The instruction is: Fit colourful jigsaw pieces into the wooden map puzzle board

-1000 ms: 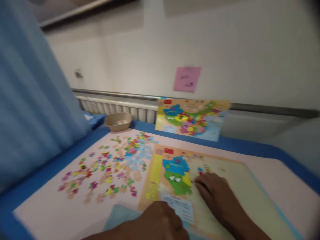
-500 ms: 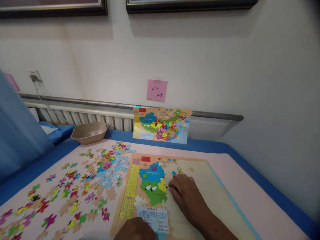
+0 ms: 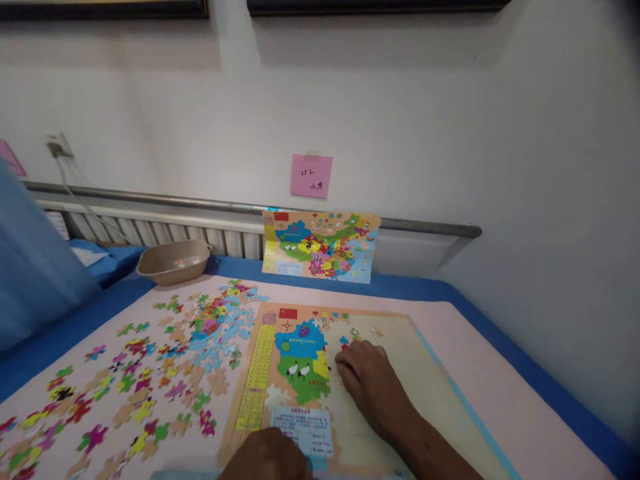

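Note:
A partly assembled map jigsaw puzzle (image 3: 300, 367) lies in its frame, with joined pieces along the left side and top. My right hand (image 3: 367, 380) rests on the bare backing just right of the yellow pieces, fingers curled together; whatever is under the fingertips is hidden. A few loose pieces (image 3: 355, 333) lie just beyond it. At the bottom edge of the view, my left hand (image 3: 267, 457) is closed beside the pale blue text panel (image 3: 303, 427) of the puzzle. Its fingertips are out of sight.
Many loose puzzle pieces (image 3: 145, 387) spread over the pink sheet on the left. Behind them stands a beige basin (image 3: 174, 263) with a few pieces inside. A printed reference map (image 3: 320, 247) leans against the wall under a metal rail (image 3: 430, 229). A blue curtain (image 3: 40, 267) hangs at left.
The view has tilted and shifted slightly, so everything sits a little higher and further left. Both hands keep nearly the same place and pose on the puzzle.

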Available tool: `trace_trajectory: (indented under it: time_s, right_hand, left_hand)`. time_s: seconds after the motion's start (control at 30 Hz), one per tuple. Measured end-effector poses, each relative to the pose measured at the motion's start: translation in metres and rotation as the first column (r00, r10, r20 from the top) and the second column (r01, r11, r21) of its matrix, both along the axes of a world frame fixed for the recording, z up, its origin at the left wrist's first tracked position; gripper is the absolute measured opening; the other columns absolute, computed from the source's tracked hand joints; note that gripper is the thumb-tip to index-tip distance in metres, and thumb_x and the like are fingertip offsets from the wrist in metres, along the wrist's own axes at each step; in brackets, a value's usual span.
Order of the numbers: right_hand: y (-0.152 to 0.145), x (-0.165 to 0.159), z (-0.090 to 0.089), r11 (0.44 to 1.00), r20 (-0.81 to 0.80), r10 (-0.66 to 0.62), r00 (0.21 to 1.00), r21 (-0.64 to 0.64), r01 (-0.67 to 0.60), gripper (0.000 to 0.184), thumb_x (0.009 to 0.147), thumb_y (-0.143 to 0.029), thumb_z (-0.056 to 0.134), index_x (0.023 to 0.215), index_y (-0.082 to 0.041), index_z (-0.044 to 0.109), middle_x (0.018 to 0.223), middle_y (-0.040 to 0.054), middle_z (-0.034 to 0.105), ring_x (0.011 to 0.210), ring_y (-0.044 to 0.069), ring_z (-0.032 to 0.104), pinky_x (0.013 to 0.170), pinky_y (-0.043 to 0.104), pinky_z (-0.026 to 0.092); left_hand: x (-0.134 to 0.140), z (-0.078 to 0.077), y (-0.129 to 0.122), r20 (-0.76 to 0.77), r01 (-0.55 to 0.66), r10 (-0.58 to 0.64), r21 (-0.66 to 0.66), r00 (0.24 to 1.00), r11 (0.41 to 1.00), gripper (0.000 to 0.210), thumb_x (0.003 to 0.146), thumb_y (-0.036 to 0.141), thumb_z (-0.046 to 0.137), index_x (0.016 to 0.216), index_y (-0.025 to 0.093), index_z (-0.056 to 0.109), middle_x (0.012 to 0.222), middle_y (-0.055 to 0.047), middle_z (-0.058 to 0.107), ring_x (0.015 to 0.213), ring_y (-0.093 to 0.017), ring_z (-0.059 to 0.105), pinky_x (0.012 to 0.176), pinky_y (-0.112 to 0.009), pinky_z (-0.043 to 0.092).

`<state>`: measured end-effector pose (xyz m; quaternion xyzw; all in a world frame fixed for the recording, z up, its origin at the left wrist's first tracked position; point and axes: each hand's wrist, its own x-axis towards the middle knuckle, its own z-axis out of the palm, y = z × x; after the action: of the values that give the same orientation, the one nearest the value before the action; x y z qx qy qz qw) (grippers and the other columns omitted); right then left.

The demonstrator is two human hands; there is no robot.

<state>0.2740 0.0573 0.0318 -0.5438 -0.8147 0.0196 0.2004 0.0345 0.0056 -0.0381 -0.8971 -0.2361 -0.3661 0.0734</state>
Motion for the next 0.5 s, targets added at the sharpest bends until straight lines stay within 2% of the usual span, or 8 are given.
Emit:
trace_trajectory:
  time_s: [0.07, 0.17, 0.3, 0.4, 0.5]
  right_hand:
    - [0.003, 0.007, 0.002, 0.998, -0.085, -0.055, 0.995, 0.034, 0.058, 0.020, 0.098, -0.023, 0.048, 0.091, -0.023, 0.067, 0.091, 0.0057, 0.068, 0.091, 0.024, 0.058, 0.084, 0.039, 0.038]
    - [0.007, 0.017, 0.006, 0.985, -0.224, -0.157, 0.962, 0.039, 0.170, 0.025, 0.098, -0.029, 0.045, 0.093, -0.023, 0.068, 0.094, 0.0069, 0.069, 0.095, 0.025, 0.058, 0.086, 0.040, 0.039]
    - [0.009, 0.024, 0.011, 0.966, -0.311, -0.247, 0.918, 0.000, 0.260, 0.026, 0.096, -0.033, 0.045, 0.088, -0.022, 0.067, 0.093, 0.0073, 0.068, 0.093, 0.025, 0.059, 0.082, 0.037, 0.042]
    - [0.009, 0.022, 0.014, 0.965, -0.258, -0.251, 0.933, 0.011, 0.263, 0.028, 0.097, -0.033, 0.044, 0.088, -0.022, 0.068, 0.093, 0.0065, 0.068, 0.094, 0.025, 0.060, 0.082, 0.037, 0.043]
    - [0.005, 0.019, 0.015, 0.989, -0.179, -0.148, 0.973, 0.003, 0.151, 0.031, 0.098, -0.036, 0.043, 0.094, -0.023, 0.071, 0.098, 0.0070, 0.071, 0.097, 0.025, 0.063, 0.088, 0.039, 0.045]
  left_hand:
    - [0.000, 0.014, -0.004, -0.006, 0.029, -0.028, 0.016, 1.000, 0.999, 0.057, 0.110, 0.030, 0.023, 0.058, 0.020, 0.045, 0.048, 0.002, 0.047, 0.045, -0.013, 0.040, 0.046, -0.031, 0.024]
    - [-0.001, 0.032, -0.008, -0.105, 0.075, -0.069, 0.050, 0.992, 0.996, 0.047, 0.108, 0.026, 0.035, 0.063, 0.020, 0.047, 0.052, 0.003, 0.048, 0.047, -0.014, 0.041, 0.049, -0.032, 0.021]
    - [-0.002, 0.037, -0.011, -0.101, 0.080, -0.077, 0.034, 0.992, 0.996, 0.043, 0.107, 0.023, 0.033, 0.066, 0.020, 0.046, 0.055, 0.002, 0.047, 0.050, -0.015, 0.040, 0.050, -0.033, 0.020]
    - [-0.003, 0.034, -0.010, -0.132, 0.092, -0.088, 0.027, 0.987, 0.995, 0.040, 0.107, 0.024, 0.038, 0.068, 0.020, 0.046, 0.057, 0.002, 0.049, 0.051, -0.015, 0.042, 0.050, -0.033, 0.021]
    - [-0.007, 0.037, -0.012, -0.210, 0.101, -0.100, -0.007, 0.973, 0.995, 0.034, 0.104, 0.025, 0.047, 0.070, 0.020, 0.049, 0.058, 0.002, 0.050, 0.052, -0.014, 0.044, 0.049, -0.032, 0.025]
